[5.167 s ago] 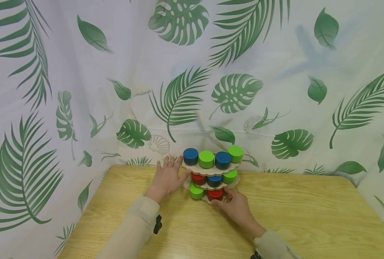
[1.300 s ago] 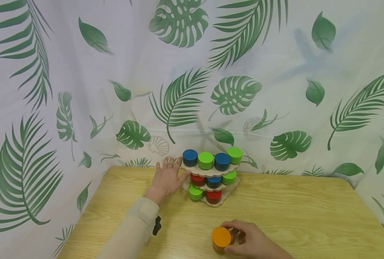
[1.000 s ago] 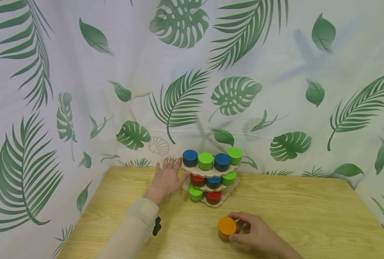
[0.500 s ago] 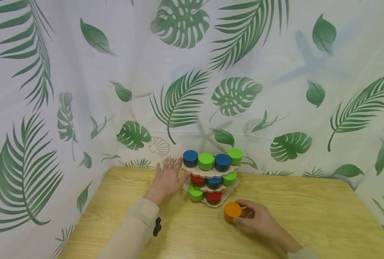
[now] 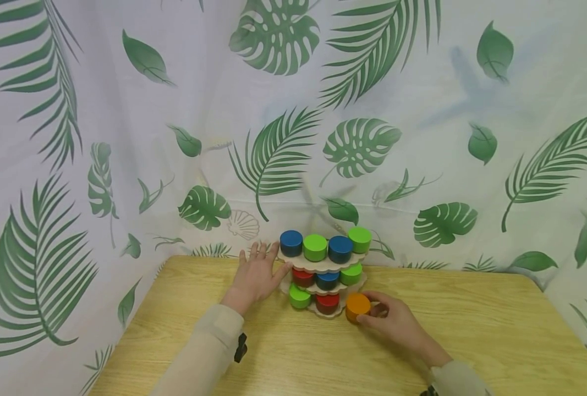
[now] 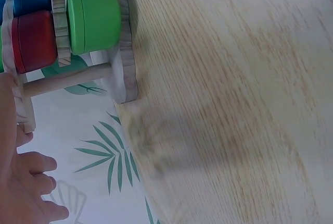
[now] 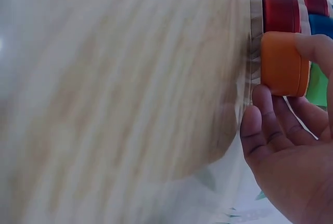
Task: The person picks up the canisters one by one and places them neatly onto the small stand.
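Observation:
A three-tiered wooden stand (image 5: 318, 267) with scalloped shelves stands near the back of the table, bearing several blue, green and red cylinders. My left hand (image 5: 257, 278) lies against its left side, fingers spread; in the left wrist view the thumb is by a shelf edge. With thumb and fingers my right hand (image 5: 397, 324) pinches an orange cylinder (image 5: 358, 307) at the right front of the lowest shelf, right of a red cylinder (image 5: 327, 303). The right wrist view has the orange cylinder (image 7: 281, 62) upright beside the red one; whether it rests on the shelf I cannot tell.
The wooden table (image 5: 471, 330) extends to both sides and in front of the stand. Close behind it hangs a white cloth (image 5: 293, 165) printed with green leaves, which also runs down the left and right sides.
My right hand left the lowest shelf, then appeared holding the orange cylinder near the front of the table and carried it back to the stand's lowest shelf. The left hand has stayed in place.

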{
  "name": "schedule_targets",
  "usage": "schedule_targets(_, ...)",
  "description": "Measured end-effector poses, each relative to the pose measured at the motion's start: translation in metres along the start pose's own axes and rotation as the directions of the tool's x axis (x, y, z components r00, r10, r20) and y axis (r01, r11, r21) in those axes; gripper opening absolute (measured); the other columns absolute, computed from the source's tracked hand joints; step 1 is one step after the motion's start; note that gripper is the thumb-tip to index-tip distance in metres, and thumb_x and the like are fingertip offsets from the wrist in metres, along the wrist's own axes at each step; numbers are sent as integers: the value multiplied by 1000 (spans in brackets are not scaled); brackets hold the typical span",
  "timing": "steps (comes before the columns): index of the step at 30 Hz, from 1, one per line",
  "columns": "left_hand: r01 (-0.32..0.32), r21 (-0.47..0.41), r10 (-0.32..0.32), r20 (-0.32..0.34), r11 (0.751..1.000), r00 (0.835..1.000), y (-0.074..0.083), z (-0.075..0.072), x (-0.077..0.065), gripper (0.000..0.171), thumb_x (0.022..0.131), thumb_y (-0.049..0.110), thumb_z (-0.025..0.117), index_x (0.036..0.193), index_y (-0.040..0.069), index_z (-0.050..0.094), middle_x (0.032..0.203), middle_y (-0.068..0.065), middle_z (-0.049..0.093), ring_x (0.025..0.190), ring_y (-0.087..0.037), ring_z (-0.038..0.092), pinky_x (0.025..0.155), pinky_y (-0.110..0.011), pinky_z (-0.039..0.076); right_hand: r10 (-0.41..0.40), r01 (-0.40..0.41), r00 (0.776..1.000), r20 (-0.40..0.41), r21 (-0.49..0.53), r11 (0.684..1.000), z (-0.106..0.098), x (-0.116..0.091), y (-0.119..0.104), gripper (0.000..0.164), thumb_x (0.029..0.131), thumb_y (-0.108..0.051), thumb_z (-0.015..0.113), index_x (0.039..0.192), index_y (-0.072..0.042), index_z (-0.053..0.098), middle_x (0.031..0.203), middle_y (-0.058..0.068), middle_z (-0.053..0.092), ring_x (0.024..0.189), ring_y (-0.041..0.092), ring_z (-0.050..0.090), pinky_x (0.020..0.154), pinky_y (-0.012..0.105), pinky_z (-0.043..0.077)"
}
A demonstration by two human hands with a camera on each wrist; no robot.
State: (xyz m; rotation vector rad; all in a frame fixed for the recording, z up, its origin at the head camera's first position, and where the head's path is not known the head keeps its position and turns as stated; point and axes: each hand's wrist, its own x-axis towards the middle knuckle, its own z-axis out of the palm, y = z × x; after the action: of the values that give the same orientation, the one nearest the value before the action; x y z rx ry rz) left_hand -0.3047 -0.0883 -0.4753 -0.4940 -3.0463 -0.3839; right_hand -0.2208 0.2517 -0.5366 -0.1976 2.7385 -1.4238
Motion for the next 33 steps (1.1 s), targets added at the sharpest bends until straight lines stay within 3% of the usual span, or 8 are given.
schedule_targets(15, 3, -14, -3, -3, 1000, 1000, -1, 0, -1, 82, 107, 70, 30, 168, 14, 28, 171, -22, 30, 162, -43, 21, 128, -68, 18, -24, 26, 999, -47, 42, 999, 3, 11, -3, 60, 91, -20, 85, 143, 0, 62, 136, 22, 68, 91, 16, 67, 75, 21, 57)
schedule_targets(26, 4, -19, -4, 8, 1000, 1000, -1, 0, 0, 83, 107, 70, 29, 168, 14, 28, 171, -22, 30, 162, -43, 20, 128, -68, 18, 6, -4, 998, -61, 33, 999, 7, 16, -1, 61, 92, -22, 84, 144, -2, 62, 139, 20, 67, 93, 16, 67, 77, 20, 56)
schedule_targets(33, 1, -23, -1, 4, 1000, 1000, 0, -2, 0, 82, 107, 69, 30, 168, 14, 29, 171, -23, 31, 162, -44, 21, 128, -68, 18, 1, 2, 998, -68, 44, 999, 10, 18, -8, 64, 92, -20, 83, 147, 3, 58, 141, 24, 65, 94, 18, 67, 76, 19, 56)
